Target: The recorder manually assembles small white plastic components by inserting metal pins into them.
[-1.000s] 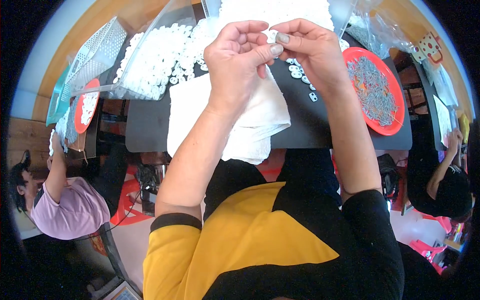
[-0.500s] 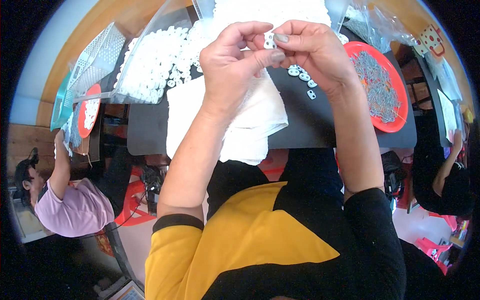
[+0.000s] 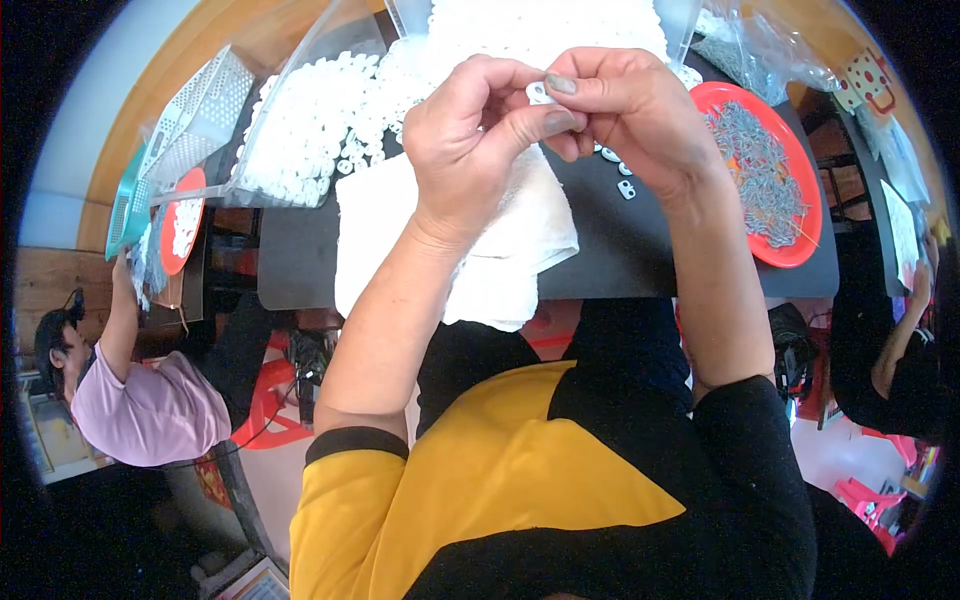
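Note:
Above the table, my left hand [image 3: 455, 140] and my right hand [image 3: 645, 115] meet at the fingertips. Between them they pinch a small white two-holed plastic piece [image 3: 538, 93]; the fingers cover part of it. Beneath my left wrist lies a folded white towel [image 3: 500, 260], reaching over the table's near edge. A few similar loose white pieces [image 3: 626, 189] rest on the dark table below my right hand. To the right of that hand, a red plate [image 3: 814, 205] holds a heap of small thin grey metal parts [image 3: 755, 170].
White pieces [image 3: 310, 130] fill a clear bin at the left and spill out beside it. Another heap [image 3: 545, 25] lies at the back. Plastic bags [image 3: 765, 50] sit at the far right. A co-worker in pink [image 3: 150, 410] is at the left; another person [image 3: 905, 370] is at the right.
The white piece has turned between my fingertips and is now more covered. Both hands have shifted slightly, and my right hand hides more of the loose pieces on the table.

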### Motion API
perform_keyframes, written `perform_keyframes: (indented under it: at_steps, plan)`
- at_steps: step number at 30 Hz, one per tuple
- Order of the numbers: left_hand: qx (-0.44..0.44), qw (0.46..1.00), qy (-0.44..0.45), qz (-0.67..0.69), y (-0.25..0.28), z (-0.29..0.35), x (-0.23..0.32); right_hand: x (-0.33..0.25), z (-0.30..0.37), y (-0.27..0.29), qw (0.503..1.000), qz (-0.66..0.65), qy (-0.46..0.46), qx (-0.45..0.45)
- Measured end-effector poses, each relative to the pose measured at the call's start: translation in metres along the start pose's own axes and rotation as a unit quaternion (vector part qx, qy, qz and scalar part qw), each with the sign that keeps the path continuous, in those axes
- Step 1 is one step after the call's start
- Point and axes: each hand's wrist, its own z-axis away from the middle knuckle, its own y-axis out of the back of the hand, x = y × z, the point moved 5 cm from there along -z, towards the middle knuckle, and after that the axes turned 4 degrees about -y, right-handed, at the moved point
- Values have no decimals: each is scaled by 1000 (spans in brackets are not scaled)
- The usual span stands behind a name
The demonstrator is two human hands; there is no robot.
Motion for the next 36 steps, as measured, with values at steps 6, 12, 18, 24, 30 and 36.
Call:
perform_keyframes:
  at_steps: [6,12,18,24,30,36]
  plan:
    - [-28,997,-65,-12,0,-1,6,2,1,-7,997,-50,-15,-53]
    - [-11,998,-58,-16,5,1,2,4,-1,-13,998,-42,23,-46]
    - [19,998,46,26,6,-1,-6,5,-3,-5,999,-26,27,1]
    - [12,996,80,-39,5,-2,-1,-3,1,3,995,52,37,76]
    - [30,996,76,-27,12,-1,-5,-3,-1,1,994,65,29,83]
    - [30,995,81,-41,10,-1,0,-6,-1,-3,993,83,52,68]
